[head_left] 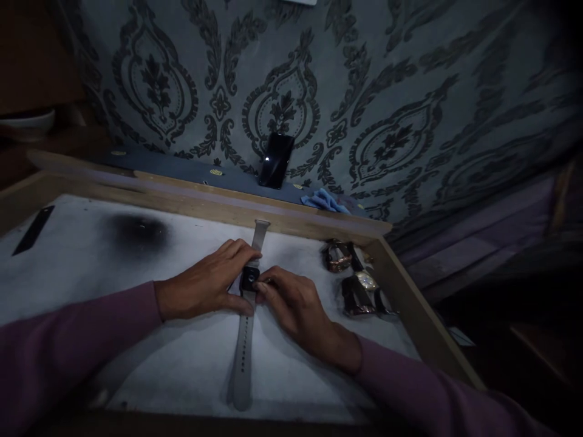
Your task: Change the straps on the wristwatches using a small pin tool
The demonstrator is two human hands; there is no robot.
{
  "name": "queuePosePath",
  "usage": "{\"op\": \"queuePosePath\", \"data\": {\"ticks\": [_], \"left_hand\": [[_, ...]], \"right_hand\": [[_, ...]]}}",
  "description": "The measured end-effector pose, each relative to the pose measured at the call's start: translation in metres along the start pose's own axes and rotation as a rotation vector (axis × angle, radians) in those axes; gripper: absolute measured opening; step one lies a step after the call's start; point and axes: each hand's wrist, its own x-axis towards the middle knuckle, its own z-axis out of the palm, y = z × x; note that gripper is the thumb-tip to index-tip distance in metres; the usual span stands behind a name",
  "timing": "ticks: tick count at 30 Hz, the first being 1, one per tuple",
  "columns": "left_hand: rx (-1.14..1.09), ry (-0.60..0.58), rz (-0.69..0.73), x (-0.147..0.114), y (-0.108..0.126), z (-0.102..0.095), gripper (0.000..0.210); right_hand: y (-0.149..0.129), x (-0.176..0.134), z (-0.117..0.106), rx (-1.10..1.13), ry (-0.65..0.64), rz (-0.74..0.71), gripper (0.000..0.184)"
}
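A smartwatch [250,277] with a dark square case and a long grey strap [243,364] lies stretched out on the white work surface. A small round shape shows on the case. My left hand [212,276] steadies the watch, its fingers on the upper strap and its thumb on the strap below the case. From the other side, my right hand [296,306] has thumb and fingertips pinched together at the case's right lower edge. Whatever is between those fingertips is too small and dark to make out.
Several wristwatches [359,282] are grouped at the tray's right side. A wooden rim [228,197] borders the surface. Behind it stand a black phone [276,161] and a blue cloth [325,200]. A dark flat strip [34,230] lies at far left.
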Motion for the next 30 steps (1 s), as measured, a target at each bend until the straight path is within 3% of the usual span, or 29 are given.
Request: {"op": "queuePosePath", "data": {"ticks": [12,30], "left_hand": [[0.034,0.000,0.016,0.000,-0.001,0.001,0.068],[0.024,0.004,0.018,0.000,-0.002,0.002,0.069]], "right_hand": [[0.011,-0.002,0.006,0.394,0.065,0.263,0.026],[0.010,-0.001,0.006,0.387,0.075,0.223,0.022]]}}
